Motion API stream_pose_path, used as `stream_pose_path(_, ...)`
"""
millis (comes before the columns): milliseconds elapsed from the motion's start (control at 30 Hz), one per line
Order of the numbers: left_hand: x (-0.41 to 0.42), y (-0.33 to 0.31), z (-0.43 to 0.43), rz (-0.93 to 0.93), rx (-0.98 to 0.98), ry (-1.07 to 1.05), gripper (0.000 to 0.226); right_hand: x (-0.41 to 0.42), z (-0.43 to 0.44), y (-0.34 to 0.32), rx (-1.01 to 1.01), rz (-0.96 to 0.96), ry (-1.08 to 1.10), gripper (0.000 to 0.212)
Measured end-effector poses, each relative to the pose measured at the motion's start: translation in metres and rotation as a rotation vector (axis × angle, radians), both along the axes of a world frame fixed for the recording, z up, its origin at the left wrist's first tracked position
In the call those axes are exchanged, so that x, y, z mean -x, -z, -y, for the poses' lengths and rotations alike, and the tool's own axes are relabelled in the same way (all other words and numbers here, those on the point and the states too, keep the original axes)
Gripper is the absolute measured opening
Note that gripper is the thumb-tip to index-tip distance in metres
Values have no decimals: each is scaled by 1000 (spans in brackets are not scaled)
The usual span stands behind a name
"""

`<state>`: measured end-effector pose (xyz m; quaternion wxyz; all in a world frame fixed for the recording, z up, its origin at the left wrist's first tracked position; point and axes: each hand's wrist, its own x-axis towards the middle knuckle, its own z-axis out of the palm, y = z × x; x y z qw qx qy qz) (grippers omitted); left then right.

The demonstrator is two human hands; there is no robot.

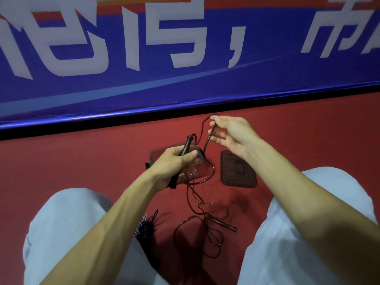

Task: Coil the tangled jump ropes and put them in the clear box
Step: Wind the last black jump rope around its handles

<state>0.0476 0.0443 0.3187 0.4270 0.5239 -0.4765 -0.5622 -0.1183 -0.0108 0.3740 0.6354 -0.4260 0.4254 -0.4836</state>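
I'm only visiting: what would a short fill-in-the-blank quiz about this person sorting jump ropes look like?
The left hand grips a black plastic rope ____ over the clear plastic box.
The right hand pinches a thin dark jump ____.
The box's ribbed clear lid lies on the red floor at the box's ____ side.
Missing words: handle; rope; right.
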Motion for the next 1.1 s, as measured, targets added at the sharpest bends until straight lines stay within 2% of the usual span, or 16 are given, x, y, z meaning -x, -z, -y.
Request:
stream_pose_path(200, 6, -9, -9, 26, 135, 140, 9, -2, 0, 0, -8, 58, -20, 24)
stream_pose_path(367, 9, -12, -12, -31, 148, 120, 10, -1, 4, 4, -9, 32, -5, 23)
stream_pose_path(433, 11, -14, -11, -60, 178, 6, 6, -1, 3, 7, 22, -101, -15, 27)
stream_pose_path(567, 6, -19, -8, -108, 247, -234, 13, -6, -2, 15, 103, -501, -116, 45)
stream_pose_path(633, 2, -20, -7, -121, 271, -305, 18, -8, -4, 18, 98, -576, -253, 48)
stream_pose_path(733, -5, -22, -3, -115, 321, -413, 21, -11, -9, 23, 154, -645, -470, 34)
stream_pose_path(800, -8, -26, -2, -181, 325, -458, 18, -13, -12, 25, 186, -695, -541, 31)
stream_pose_path(967, -10, -30, -3, -400, 272, -485, 14, -17, -16, 26, 136, -632, -569, 10)
stream_pose_path(1100, -11, -26, 0, -354, 287, -471, 12, -15, -15, 20, 205, -515, -438, 7)
